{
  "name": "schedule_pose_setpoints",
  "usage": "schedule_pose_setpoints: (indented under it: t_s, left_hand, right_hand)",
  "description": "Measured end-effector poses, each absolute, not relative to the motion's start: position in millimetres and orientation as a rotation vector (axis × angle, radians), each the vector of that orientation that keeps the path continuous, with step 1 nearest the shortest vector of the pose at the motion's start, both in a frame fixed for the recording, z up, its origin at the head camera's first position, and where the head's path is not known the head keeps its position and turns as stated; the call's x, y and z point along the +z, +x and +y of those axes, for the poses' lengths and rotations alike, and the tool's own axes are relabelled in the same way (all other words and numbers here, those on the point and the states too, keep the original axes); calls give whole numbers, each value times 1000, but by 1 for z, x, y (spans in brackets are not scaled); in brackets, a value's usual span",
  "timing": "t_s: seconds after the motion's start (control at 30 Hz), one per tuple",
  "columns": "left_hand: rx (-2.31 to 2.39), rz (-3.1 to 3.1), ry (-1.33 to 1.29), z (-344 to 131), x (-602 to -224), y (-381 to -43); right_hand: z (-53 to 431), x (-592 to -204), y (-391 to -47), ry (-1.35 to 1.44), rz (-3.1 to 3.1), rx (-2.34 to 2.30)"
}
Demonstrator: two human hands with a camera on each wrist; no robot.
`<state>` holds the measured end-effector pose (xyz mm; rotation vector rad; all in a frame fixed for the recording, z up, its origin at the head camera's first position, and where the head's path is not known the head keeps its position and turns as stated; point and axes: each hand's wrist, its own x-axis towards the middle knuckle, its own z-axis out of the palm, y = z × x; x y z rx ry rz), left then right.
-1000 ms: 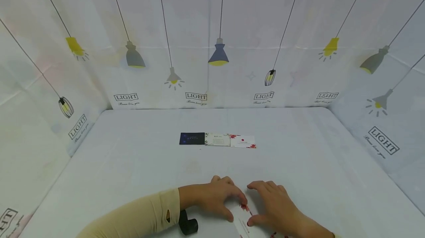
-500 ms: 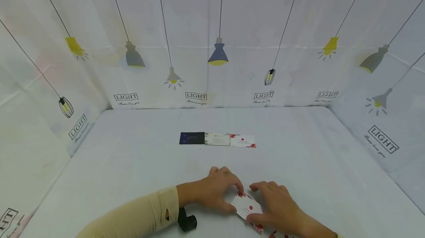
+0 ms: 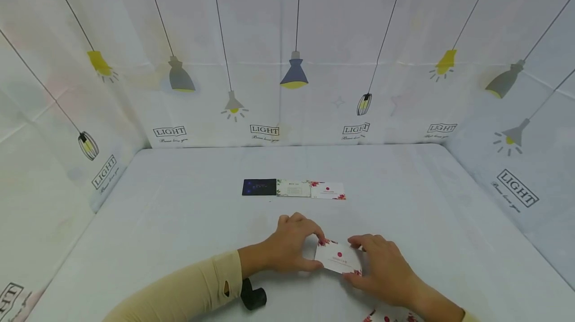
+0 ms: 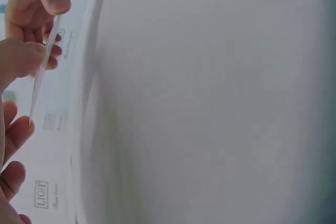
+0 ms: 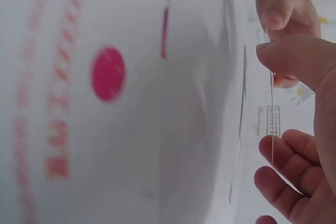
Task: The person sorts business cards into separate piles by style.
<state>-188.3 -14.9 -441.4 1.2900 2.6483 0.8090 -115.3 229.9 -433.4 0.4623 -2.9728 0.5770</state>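
A white business card [image 3: 339,257] with red floral corners and a red dot is held between both hands over the table, tilted in the head view. My left hand [image 3: 289,244] pinches its left end, thumb on the near edge and a finger at the far corner. At the other end, my right hand [image 3: 386,269] grips it between thumb and fingers. Both wrist views show the card [image 4: 39,82] edge-on as a thin line. A second red-patterned card [image 3: 390,318] lies at the bottom of the head view, partly cut off.
Farther back, three cards lie edge to edge in a row: a dark blue one [image 3: 259,187], a pale leaf-bordered one [image 3: 294,188] and a red-flowered white one [image 3: 328,190]. A black tube-like piece [image 3: 254,298] shows beside the left sleeve. Lamp-printed cloth [image 3: 323,22] walls the white table.
Both hands have moved the card forward, away from the front edge. It has turned closer to level across the view, and the second card behind it now shows apart.
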Motion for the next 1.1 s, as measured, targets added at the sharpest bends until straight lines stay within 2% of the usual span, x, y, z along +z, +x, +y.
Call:
schedule_pose_setpoints:
  t_s: [0.33,0.8,1.1]
  left_hand:
    - [827,2789,1210,-12,-435,-209]
    - [706,2940,1095,4,-428,-263]
    - [651,2933,995,7,-429,-290]
  right_hand:
    - [238,-422,-146,512,-2822,598]
    - [250,-415,-205,506,-2845,499]
    - [252,-420,-241,454,-2991,689]
